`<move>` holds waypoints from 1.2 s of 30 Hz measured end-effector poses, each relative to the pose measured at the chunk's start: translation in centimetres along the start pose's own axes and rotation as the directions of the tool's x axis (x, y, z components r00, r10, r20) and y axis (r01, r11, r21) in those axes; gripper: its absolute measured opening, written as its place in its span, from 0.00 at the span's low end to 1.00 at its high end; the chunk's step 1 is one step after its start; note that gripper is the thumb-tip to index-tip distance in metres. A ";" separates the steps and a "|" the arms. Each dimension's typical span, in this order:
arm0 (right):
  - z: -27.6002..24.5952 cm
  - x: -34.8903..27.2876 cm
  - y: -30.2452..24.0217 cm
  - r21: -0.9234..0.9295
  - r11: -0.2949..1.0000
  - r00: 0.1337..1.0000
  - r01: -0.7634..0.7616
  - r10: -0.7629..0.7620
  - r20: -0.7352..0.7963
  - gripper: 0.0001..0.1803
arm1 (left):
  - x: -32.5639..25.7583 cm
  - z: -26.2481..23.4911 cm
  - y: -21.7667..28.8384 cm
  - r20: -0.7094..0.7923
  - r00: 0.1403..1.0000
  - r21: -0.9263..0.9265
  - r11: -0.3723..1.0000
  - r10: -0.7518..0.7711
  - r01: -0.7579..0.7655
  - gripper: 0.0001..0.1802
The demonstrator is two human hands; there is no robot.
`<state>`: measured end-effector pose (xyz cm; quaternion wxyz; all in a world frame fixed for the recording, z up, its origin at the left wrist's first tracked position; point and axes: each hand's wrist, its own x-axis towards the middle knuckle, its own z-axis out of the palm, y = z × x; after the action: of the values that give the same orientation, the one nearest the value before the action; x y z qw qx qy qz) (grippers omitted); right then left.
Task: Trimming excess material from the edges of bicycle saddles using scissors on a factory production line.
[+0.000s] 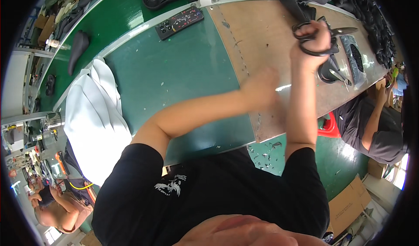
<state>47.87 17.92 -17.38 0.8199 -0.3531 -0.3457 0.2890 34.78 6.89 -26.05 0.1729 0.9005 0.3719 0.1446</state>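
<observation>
My right hand (pixel 317 39) is closed round the black handles of a pair of scissors (pixel 345 31), whose metal blades point right. It is over the brown part of the worktable (pixel 266 32). Just below it lie a dark round container or roll and a small pointed metal tool (pixel 338 76), partly hidden by the hand. Beside these is a clear plastic bag (pixel 355 60) with something black in it. My left hand (pixel 264 91) is smeared by motion above the table's middle, near the seam between green and brown surfaces. Its fingers cannot be made out.
White fabric (pixel 94 115) drapes over the table's left end. A dark patterned remote-like box (pixel 180 23) lies at the back edge. Black bicycle saddles (pixel 78 49) and many black pieces (pixel 371 27) lie beyond. A person in dark clothing (pixel 371 123) sits at right, near a red stool (pixel 330 127).
</observation>
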 end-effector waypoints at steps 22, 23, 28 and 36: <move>4.8 -6.8 -4.7 -0.335 0.929 0.803 -0.156 0.317 0.504 0.16 | -5.9 -1.9 3.6 -0.123 0.410 -0.178 0.386 0.904 -0.905 0.23; 5.1 -7.8 -3.9 -0.385 0.910 0.772 -0.151 0.352 0.529 0.17 | -7.1 -3.3 2.5 -0.037 0.613 -0.177 0.598 0.789 -0.781 0.19; 6.8 -12.9 2.2 -0.508 0.805 0.685 -0.306 0.557 0.470 0.19 | -11.2 -15.2 -7.1 0.024 0.995 0.324 0.941 0.098 -0.101 0.12; 11.8 -19.6 5.1 -0.537 0.757 0.485 -0.371 0.651 0.583 0.16 | -23.1 -31.4 -26.4 -0.243 0.598 0.526 0.414 -0.764 0.743 0.17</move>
<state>25.94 11.36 -22.44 0.4034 -0.4264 -0.5684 0.5764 -9.56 14.17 -11.93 -0.0567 0.6453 0.7571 -0.0847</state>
